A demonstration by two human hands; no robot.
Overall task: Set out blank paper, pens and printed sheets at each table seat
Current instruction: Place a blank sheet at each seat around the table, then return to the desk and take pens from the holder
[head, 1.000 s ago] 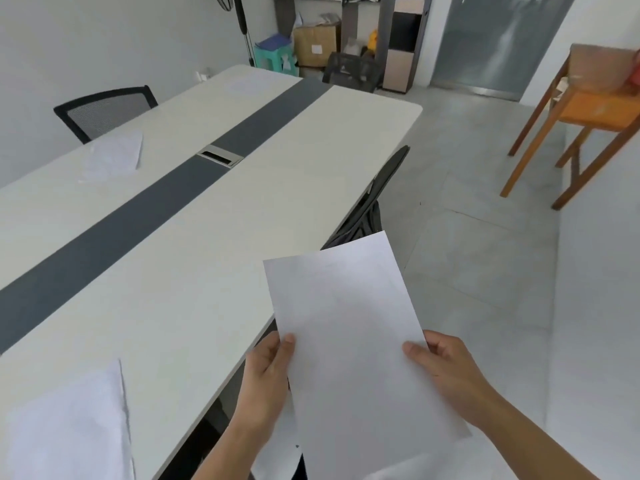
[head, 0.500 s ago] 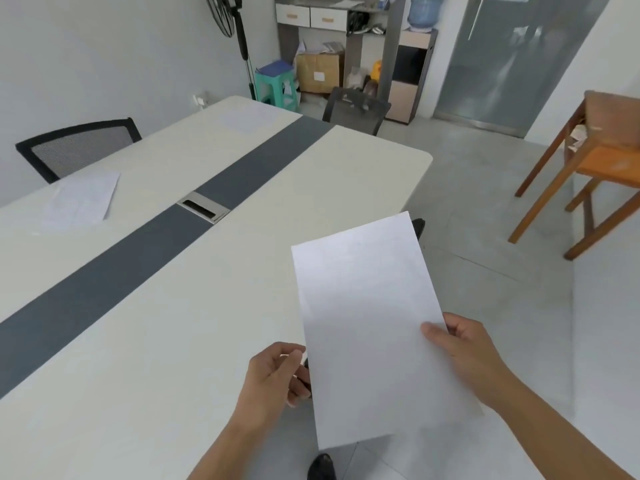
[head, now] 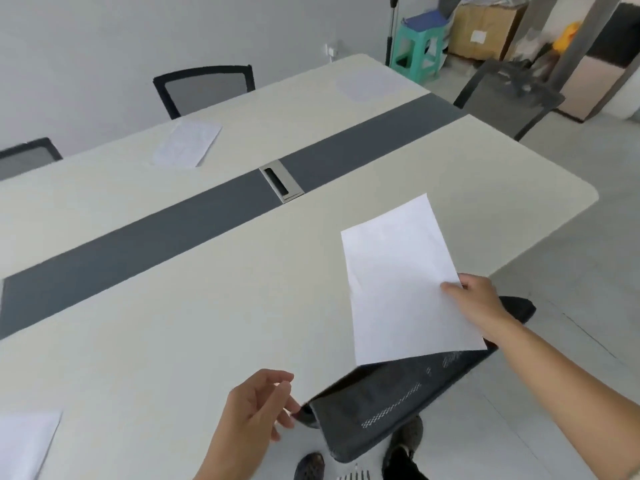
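My right hand (head: 479, 303) pinches a blank white sheet (head: 398, 282) by its right edge and holds it just above the near right part of the long cream table (head: 173, 323). Below it, my left hand (head: 259, 407) hangs loosely curled and empty beside the top of a black mesh chair (head: 398, 396) pushed to the table edge. Other sheets lie on the table: one on the far side (head: 187, 143), one near the far end (head: 367, 84), and one at the near left corner (head: 24, 441). No pens are visible.
A dark strip with a metal cable box (head: 282, 180) runs down the table's middle. Black chairs stand on the far side (head: 204, 88), at far left (head: 27, 157) and at the table's end (head: 505, 95). A green stool (head: 415, 50) and a cardboard box (head: 485, 29) stand behind.
My left hand has let go of the sheet and dropped beside the chair back. My right hand alone has carried the sheet forward over the table; I have moved along the table.
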